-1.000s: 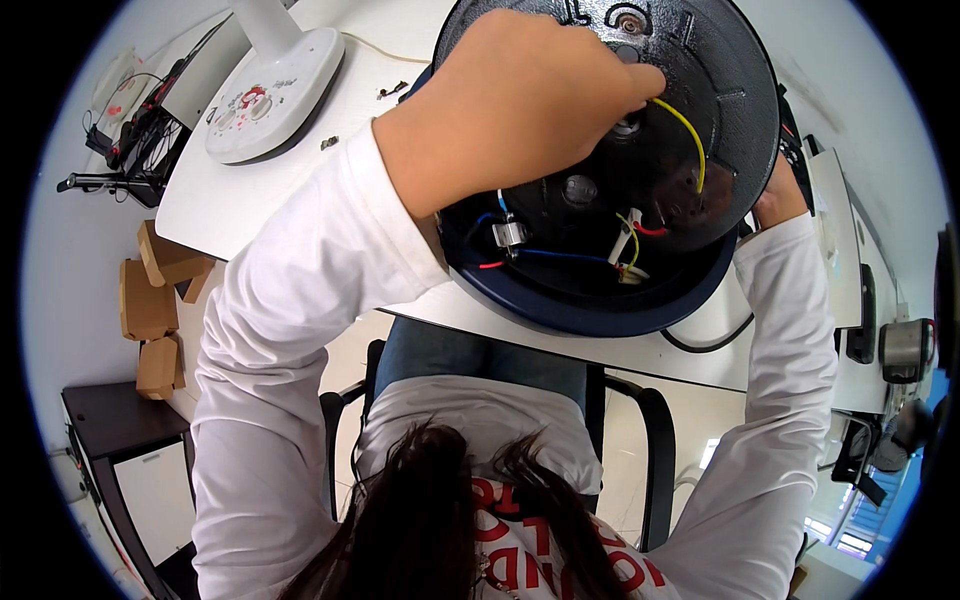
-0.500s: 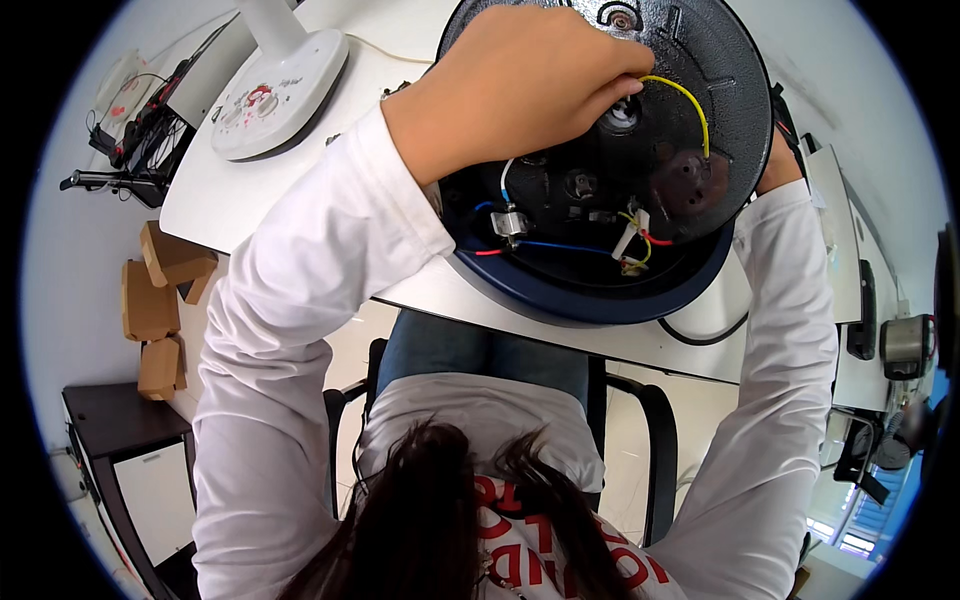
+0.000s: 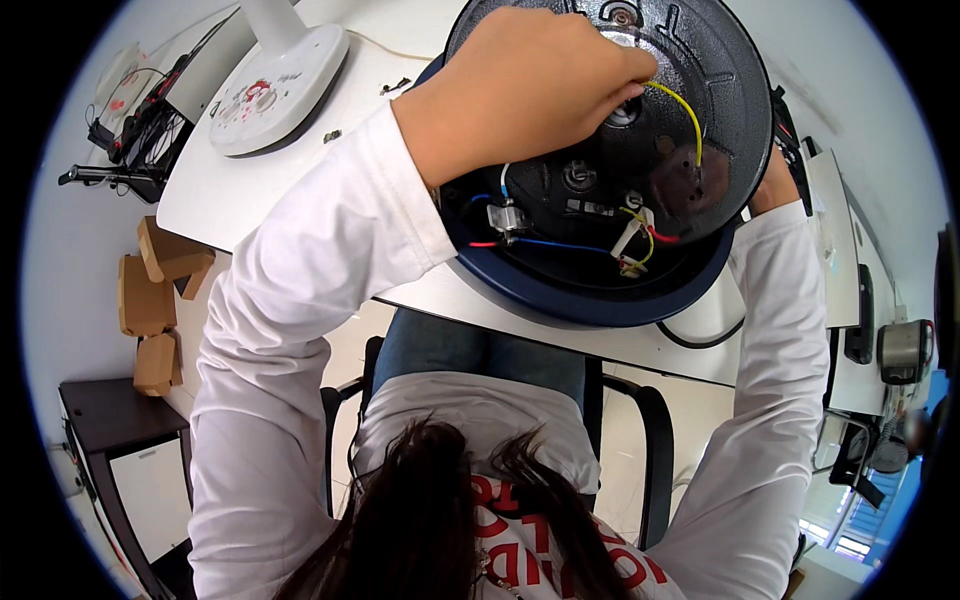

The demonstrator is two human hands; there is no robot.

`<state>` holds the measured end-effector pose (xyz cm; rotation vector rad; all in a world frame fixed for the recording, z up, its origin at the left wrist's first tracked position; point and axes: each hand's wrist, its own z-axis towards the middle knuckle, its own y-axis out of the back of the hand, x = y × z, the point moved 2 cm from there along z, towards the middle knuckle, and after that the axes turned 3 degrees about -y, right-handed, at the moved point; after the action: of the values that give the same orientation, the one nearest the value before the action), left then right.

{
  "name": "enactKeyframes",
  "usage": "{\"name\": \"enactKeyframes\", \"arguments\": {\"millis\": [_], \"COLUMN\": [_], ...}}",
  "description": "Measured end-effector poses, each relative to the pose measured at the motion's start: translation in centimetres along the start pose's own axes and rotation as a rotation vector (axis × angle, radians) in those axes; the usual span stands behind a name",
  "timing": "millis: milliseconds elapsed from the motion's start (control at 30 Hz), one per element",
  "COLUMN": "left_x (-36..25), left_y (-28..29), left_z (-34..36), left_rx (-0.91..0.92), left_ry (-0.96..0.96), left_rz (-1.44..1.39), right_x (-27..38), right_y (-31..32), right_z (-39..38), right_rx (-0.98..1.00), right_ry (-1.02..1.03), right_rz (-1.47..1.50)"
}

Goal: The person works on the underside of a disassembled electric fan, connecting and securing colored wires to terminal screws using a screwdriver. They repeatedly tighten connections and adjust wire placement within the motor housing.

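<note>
My left-hand fingers (image 3: 610,75) are curled tight, pinching the top end of a yellow wire (image 3: 685,110) inside the round black appliance base (image 3: 720,70) at the upper centre of the frame. My right hand (image 3: 772,185) grips the base's right rim; I cannot tell how its fingers sit. The base rests on the white worktop (image 3: 250,190), near a white fan stand (image 3: 275,85) at upper left.
</note>
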<state>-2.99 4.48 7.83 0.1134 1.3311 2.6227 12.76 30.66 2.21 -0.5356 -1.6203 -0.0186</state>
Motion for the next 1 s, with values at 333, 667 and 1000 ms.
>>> {"name": "enactKeyframes", "arguments": {"millis": [333,667,1000], "left_x": [0.6,0.8,-1.5], "left_y": [-1.1,-2.9,-0.5], "left_z": [0.0,-1.2,-5.9], "left_rx": [-0.024,-0.094,-0.071], "left_ry": [-0.004,0.030,0.052], "left_rz": [0.015,0.024,-0.189], "right_x": [-0.4,-0.7,-1.9], "right_y": [-0.3,-1.1,-2.6], "right_z": [0.0,0.5,0.8], "right_rx": [0.007,0.015,0.042], "right_ry": [-0.005,-0.002,-0.007], "right_rz": [0.017,0.039,0.080]}}
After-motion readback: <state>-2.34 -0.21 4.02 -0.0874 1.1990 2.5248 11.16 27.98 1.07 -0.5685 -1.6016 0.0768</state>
